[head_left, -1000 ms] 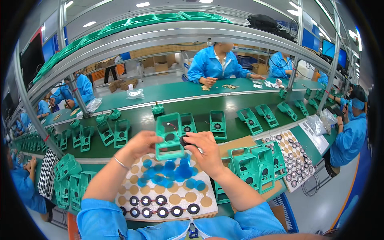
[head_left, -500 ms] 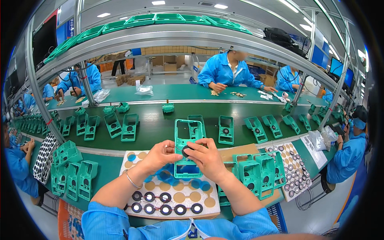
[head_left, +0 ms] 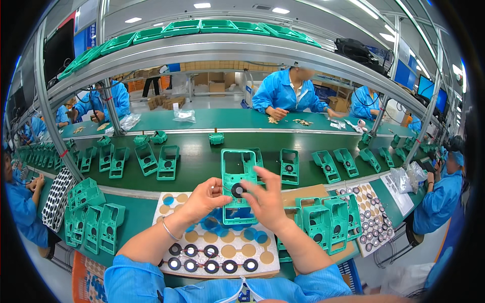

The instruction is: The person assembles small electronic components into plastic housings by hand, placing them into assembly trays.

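Observation:
A green plastic housing (head_left: 239, 220) is held up in front of me over the white foam sheet. My left hand (head_left: 206, 196) is closed at its left edge, thumb and fingers pinched where a thin wire also seems to run. In the middle of the housing sits a round black speaker (head_left: 237, 190). My right hand (head_left: 269, 199) is beside the housing's right edge, fingers spread and apart from the speaker. Below, the foam sheet (head_left: 202, 271) carries several black ring-shaped speakers (head_left: 229, 266) with white centres, tan discs (head_left: 246, 248) and blue translucent discs (head_left: 209, 222).
Green housings (head_left: 328, 224) stand close at my right, and more (head_left: 112, 227) at my left. A conveyor (head_left: 202, 151) with spaced housings runs across ahead. Speakers cover a board (head_left: 371, 222) at right. Co-workers in blue (head_left: 290, 93) sit opposite and at both sides. A metal rail (head_left: 227, 48) crosses overhead.
My right hand has lifted off the black speaker and its fingers have spread, uncovering the disc. My left hand stays at the housing's left edge. The view has shifted slightly.

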Motion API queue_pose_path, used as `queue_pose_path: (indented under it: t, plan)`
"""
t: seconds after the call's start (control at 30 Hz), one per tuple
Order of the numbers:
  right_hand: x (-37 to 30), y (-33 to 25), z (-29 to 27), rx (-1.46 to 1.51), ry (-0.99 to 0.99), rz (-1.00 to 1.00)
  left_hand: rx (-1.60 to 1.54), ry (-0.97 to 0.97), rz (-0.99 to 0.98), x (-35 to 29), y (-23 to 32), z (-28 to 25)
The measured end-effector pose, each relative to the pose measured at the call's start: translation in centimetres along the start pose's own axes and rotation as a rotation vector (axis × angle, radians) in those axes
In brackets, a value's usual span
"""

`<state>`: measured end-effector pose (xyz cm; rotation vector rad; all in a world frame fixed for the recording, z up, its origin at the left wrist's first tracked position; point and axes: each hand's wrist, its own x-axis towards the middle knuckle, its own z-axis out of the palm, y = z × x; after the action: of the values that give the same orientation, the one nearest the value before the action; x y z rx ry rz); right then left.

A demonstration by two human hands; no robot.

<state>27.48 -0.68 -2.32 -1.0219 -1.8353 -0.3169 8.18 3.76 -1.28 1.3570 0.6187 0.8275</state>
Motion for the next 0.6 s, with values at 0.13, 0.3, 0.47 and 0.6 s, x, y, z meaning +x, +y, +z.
queue_pose_path:
  t: [0.13, 0.3, 0.47, 0.6]
  plan:
    - [-0.3, 0.0, 0.1, 0.385, 0.116, 0.473, 0.140, 0.026, 0.141, -0.3, -0.6, 0.6]
    - [-1.2, 0.7, 1.1, 1.060, -0.182, 0.838, 0.462, 0.055, 0.216, -1.3, 0.4, 3.0]
    - [-1.6, 0.9, 1.9, 1.112, -0.133, 0.815, 0.590, 0.108, 0.200, -1.5, 0.4, 3.8]
    - [-1.0, 1.0, 1.6, 1.033, -0.159, 0.825, 0.565, 0.067, 0.336, 0.8, -1.6, 1.2]
